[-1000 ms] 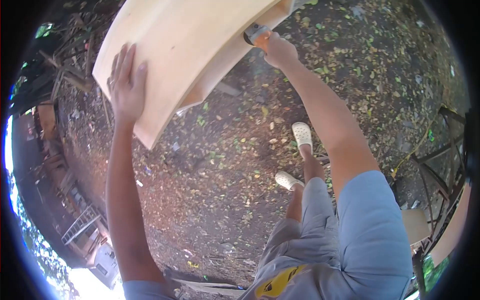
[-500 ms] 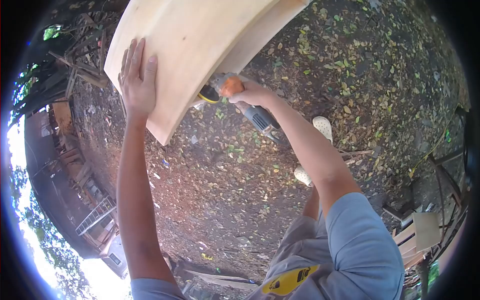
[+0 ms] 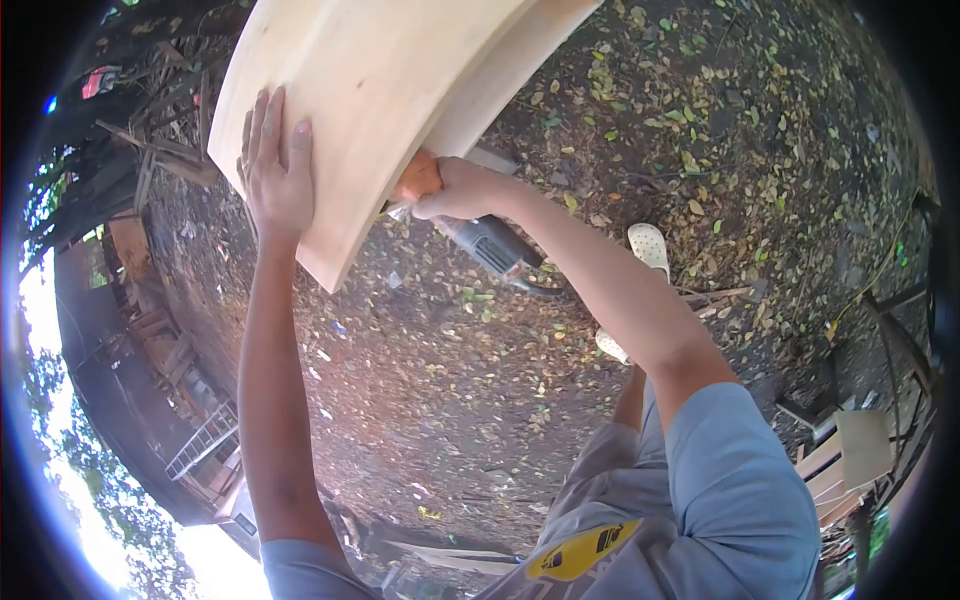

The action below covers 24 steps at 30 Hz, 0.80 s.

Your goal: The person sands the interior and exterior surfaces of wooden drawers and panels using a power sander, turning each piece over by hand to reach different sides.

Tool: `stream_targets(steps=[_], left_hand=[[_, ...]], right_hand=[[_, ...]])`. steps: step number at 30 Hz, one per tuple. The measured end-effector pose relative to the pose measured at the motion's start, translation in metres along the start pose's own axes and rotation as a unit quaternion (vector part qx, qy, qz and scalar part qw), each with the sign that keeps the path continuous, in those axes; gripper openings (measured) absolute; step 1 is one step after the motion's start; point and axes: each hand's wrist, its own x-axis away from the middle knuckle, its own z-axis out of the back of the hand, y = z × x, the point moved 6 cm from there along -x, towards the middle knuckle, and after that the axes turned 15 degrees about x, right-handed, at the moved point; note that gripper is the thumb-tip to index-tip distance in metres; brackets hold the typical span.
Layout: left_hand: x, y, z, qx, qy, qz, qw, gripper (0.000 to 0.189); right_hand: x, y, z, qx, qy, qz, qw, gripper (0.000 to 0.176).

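Note:
A large pale wooden piece [image 3: 380,80] with a curved top panel fills the upper middle of the view. My left hand [image 3: 277,185] lies flat on its surface near the left edge, fingers stretched out. Beneath the right edge of the panel, my right hand [image 3: 462,190] is wrapped round an orange and grey power tool [image 3: 490,245]. The tool's front end is hidden under the wood, and a cord runs from its rear.
Leaf-strewn ground [image 3: 700,180] spreads below. A ladder [image 3: 203,440] leans at the lower left, near scrap wood. Wooden boards [image 3: 862,450] stand at the lower right. Two pale clogs [image 3: 648,246] show beside the right arm.
My right hand has moved left with the power tool, whose front end and yellow-edged disc have gone out of sight under the panel. My left hand stays on the wood.

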Motion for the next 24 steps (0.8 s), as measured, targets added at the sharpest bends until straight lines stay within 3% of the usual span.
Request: stream_targets(steps=[7,12,13,16,24], left_hand=[[-0.001,0.006,0.001,0.018,-0.008,0.011,1.000,0.052],[0.000,0.008,0.001,0.009,-0.021,0.034,0.999,0.052],[0.000,0.009,0.001,0.011,-0.024,0.030,0.999,0.053],[-0.001,0.007,0.002,0.016,-0.028,0.021,0.999,0.053],[-0.004,0.001,0.004,0.042,-0.026,0.022,0.999,0.053]], right_hand=[[-0.038,0.093,-0.005,0.010,0.004,-0.107,0.994,0.045],[-0.071,0.091,0.005,0.010,-0.020,-0.125,0.992,0.041],[-0.081,0.087,0.011,0.003,0.017,-0.131,0.991,0.050],[-0.152,0.110,0.003,-0.002,0.048,-0.092,0.995,0.046],[-0.150,0.095,0.018,-0.010,0.080,-0.074,0.994,0.039]])
